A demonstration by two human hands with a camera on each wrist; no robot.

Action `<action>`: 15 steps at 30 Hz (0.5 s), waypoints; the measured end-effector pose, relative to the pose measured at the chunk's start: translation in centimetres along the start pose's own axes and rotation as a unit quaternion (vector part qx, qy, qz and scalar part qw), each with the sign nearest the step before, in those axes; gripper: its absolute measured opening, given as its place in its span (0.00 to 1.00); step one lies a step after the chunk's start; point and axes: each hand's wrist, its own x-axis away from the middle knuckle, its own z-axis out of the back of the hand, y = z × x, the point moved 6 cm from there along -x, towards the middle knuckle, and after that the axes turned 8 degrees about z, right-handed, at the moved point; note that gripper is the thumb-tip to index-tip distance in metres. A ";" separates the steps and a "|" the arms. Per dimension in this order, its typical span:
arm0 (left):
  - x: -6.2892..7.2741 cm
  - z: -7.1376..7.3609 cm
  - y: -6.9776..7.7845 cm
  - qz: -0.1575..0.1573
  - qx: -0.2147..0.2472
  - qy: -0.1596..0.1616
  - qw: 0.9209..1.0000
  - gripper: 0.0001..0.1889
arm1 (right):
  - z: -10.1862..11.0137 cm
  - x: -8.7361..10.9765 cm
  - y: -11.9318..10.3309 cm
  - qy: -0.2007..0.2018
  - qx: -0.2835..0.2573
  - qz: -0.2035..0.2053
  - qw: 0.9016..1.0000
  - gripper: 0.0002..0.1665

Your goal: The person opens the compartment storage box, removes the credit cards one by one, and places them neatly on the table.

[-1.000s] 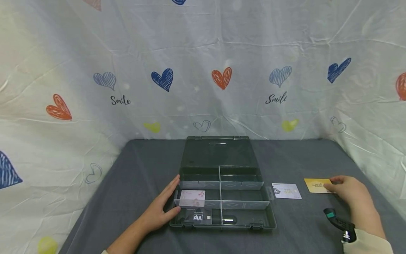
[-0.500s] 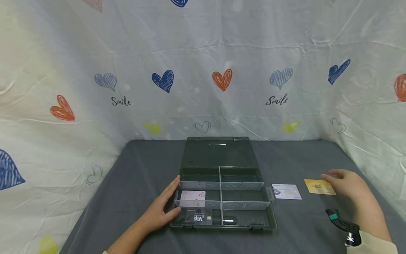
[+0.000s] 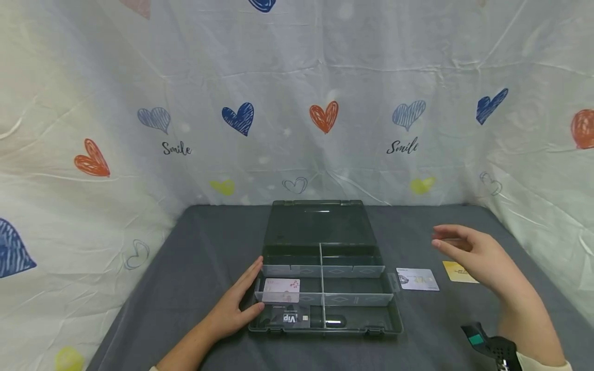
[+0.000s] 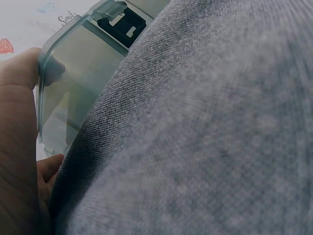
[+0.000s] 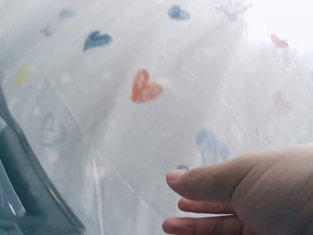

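Observation:
A dark translucent divided plastic box [image 3: 396, 319] stands with its lid [image 3: 320, 221] raised at the back. My left hand [image 3: 234, 306] rests along the box's left side with fingers straight, its thumb touching the front left corner. In the left wrist view, the left hand [image 4: 19, 112] is against the box wall [image 4: 78, 68]. My right hand [image 3: 482, 257] is raised, holding nothing, with a gap between thumb and fingers. It partly hides a yellow card [image 3: 457, 271]. A white card [image 3: 417, 279] lies between that card and the box.
A pink-and-white card [image 3: 281, 288] leans in the middle left compartment. A dark VIP card [image 3: 290, 316] is in the front left one. Near the front divider shows a small dark rounded object [image 3: 335, 321]. A heart-printed curtain [image 3: 278, 144] hangs behind the grey table [image 3: 223, 232].
My right hand has left the yellow card, rising and moving left above it. The card stays on the table. My left hand and the box are unmoved.

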 end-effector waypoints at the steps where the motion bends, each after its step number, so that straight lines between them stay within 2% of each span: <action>1: 0.0 0.0 0.0 0.000 -0.002 0.000 1.000 0.44 | -0.2 0.0 -0.7 0.000 -0.010 0.010 1.000 0.34; 8: 0.1 -0.1 -0.2 -0.004 -0.002 0.006 1.000 0.43 | -2.3 -0.3 -4.5 -0.012 -0.071 0.079 0.994 0.28; 15: 0.2 -0.2 -0.3 -0.011 -0.007 0.012 1.000 0.43 | -5.4 -1.5 -7.5 -0.053 -0.088 0.121 0.987 0.24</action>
